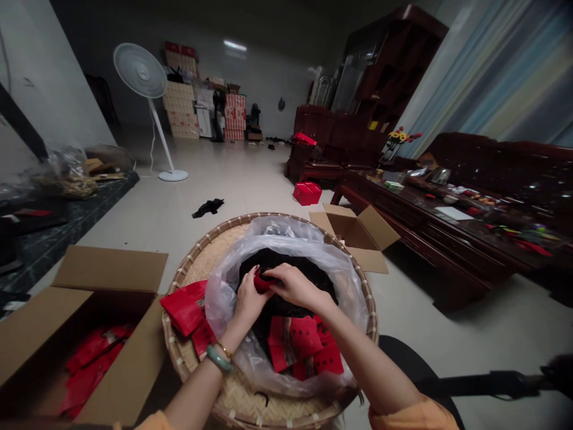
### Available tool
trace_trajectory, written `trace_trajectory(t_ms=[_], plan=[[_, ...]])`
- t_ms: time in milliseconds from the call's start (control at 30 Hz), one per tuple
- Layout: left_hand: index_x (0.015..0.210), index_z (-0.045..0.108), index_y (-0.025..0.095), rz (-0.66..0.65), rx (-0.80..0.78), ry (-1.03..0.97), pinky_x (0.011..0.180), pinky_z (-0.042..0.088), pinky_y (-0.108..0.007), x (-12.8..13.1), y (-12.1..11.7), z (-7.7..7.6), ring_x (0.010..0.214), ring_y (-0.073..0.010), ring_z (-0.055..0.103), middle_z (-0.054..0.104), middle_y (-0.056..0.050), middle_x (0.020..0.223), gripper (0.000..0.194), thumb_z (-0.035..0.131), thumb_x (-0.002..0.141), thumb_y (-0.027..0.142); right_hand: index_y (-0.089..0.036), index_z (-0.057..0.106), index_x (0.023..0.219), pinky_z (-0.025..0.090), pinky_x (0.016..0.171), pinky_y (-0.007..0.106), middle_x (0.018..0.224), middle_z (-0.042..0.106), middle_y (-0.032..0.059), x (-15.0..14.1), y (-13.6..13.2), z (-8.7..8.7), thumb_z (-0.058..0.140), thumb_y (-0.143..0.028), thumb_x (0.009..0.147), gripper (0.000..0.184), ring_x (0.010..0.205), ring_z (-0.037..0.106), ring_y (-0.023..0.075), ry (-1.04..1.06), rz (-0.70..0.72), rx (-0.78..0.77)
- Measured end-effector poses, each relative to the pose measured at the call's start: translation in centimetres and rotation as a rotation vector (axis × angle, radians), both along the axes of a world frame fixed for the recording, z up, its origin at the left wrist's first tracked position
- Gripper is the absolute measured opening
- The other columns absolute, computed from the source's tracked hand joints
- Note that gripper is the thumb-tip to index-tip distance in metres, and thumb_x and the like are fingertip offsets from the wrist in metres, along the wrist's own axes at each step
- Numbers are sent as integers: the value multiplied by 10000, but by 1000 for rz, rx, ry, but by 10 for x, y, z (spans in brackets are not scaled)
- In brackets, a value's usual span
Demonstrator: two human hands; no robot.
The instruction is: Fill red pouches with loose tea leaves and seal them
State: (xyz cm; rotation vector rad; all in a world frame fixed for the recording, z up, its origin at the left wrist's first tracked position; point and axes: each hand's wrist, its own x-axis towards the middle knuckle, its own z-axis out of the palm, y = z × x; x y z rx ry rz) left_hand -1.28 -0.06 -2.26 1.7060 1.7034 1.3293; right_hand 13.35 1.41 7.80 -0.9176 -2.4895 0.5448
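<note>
My left hand (pixel 248 295) is closed around the side of a small red packet (pixel 263 283), held over a clear plastic bag (pixel 219 275) with its mouth spread wide. My right hand (pixel 296 286) is bent over the packet's other side, its fingers and thumb closed at the packet's edge. Dark loose material (pixel 308 269), perhaps tea leaves, fills the bag. Several red packets (pixel 295 343) with dark markings lie on it near me. The bag rests on a round woven bamboo tray (pixel 250 406), where more red packets (pixel 185 304) lie at the left.
An open carton (pixel 111 269) with red packets stands at my left. Beyond the tray at the right is another open carton (pixel 376 230), near a red box (pixel 307 193). A dark wooden table (pixel 412 209) runs along the right. A white fan (pixel 172 175) stands farther back.
</note>
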Motion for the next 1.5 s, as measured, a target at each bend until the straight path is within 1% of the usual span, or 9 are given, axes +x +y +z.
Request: trace_trajectory(t_ms=[167,300,400,567,733,867,1000,1233,1500], plan=[[879,613,156,-215,-200,-206,728,496,-332,-11,2,10,794,-209,615,639,-32,834,345,722,599,326,-223,664,1020,462,806,288,979,694,34,6,6,-4,503,-69,789,321,896,623,173,135,-52,-44],[880,546,153,-281,-366,-555,590,519,-291,-13,1,17,731,-187,619,644,-22,815,423,745,567,355,-194,671,988,493,691,250,924,687,50,12,10,-6,515,-131,806,248,802,635,152,368,-185,-108],[907,516,159,-252,-347,-656,622,532,-291,-9,-1,14,791,-192,627,640,-38,877,451,756,558,316,-196,669,1004,473,608,228,888,652,51,12,8,-12,590,-177,777,241,719,604,134,361,-194,-112],[1161,472,180,-335,-314,-695,717,523,-290,-5,-4,12,941,-206,604,612,-72,1058,659,746,564,236,-186,706,845,441,583,217,802,618,39,12,4,-20,574,-106,766,173,673,571,116,308,-192,-92],[1392,231,191,-402,-316,-698,649,498,-259,-10,-7,16,703,-134,603,625,3,820,898,694,622,209,-192,685,913,453,636,241,851,633,48,16,-5,-14,586,-200,802,149,726,573,134,243,-155,-2],[1248,471,157,-372,-272,-582,720,477,-265,-10,-8,17,769,-145,592,636,-14,861,692,688,592,176,-198,695,863,453,711,279,877,657,60,14,-11,-16,592,-190,806,118,818,573,173,47,-38,129],[873,629,131,-344,-275,-495,714,471,-279,-9,-10,20,760,-166,588,648,-8,799,312,699,582,217,-190,684,863,464,717,251,839,680,46,13,-8,-14,555,-162,831,136,788,605,147,192,-36,54],[910,625,133,-326,-279,-498,747,478,-307,-7,-12,20,782,-187,610,678,-18,838,355,708,573,211,-193,641,1012,464,742,290,899,687,53,11,-7,-5,522,-139,828,225,821,608,171,156,-81,30],[1036,631,152,-408,-228,-524,909,443,-373,-9,-14,15,960,-223,619,681,-75,1035,441,711,604,196,-186,610,1100,458,577,230,1022,638,77,23,-3,-9,588,-242,789,316,744,588,140,320,-176,-142]])
